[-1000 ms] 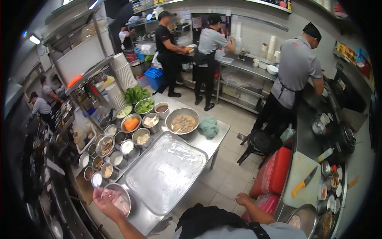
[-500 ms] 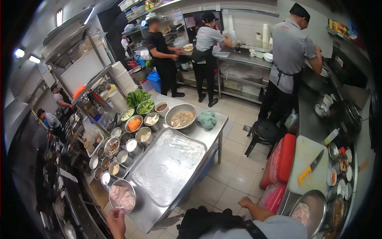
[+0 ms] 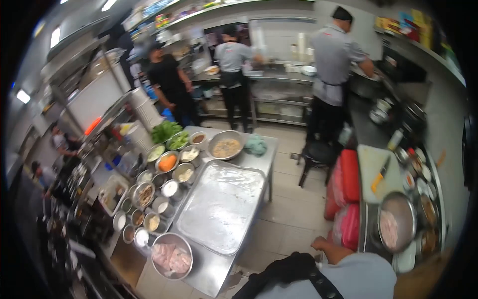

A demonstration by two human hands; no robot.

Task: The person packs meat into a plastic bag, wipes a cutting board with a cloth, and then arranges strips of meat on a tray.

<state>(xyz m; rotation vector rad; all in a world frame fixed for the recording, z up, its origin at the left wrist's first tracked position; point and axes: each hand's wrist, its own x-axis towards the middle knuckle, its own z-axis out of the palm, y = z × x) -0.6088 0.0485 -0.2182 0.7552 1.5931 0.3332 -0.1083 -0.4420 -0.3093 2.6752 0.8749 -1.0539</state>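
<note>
My right hand (image 3: pixel 324 244) hangs low in front of my grey sleeve, near the pink-red plastic bag (image 3: pixel 345 233) on the floor side of the right counter. Its fingers look loosely curled, and no object shows in them. My left hand is out of sight. At the near left corner of the steel table stands a metal bowl of raw pale meat (image 3: pixel 172 256). Beside it lies a large, wet-looking metal tray (image 3: pixel 221 207). On the right counter, another steel bowl (image 3: pixel 409 212) contains pale raw meat pieces.
Several small metal pots (image 3: pixel 170 189) of ingredients line the table's left side. A cutting board (image 3: pixel 369 155) bears a yellow-handled knife (image 3: pixel 381 177). A black stool (image 3: pixel 318 154) stands on the tiles. Co-workers (image 3: pixel 331 65) stand along the back counters.
My view has turned and shifted, so the table and counter sit differently in the picture. My left hand, earlier beside the near meat bowl, has left the view. The right hand stays low.
</note>
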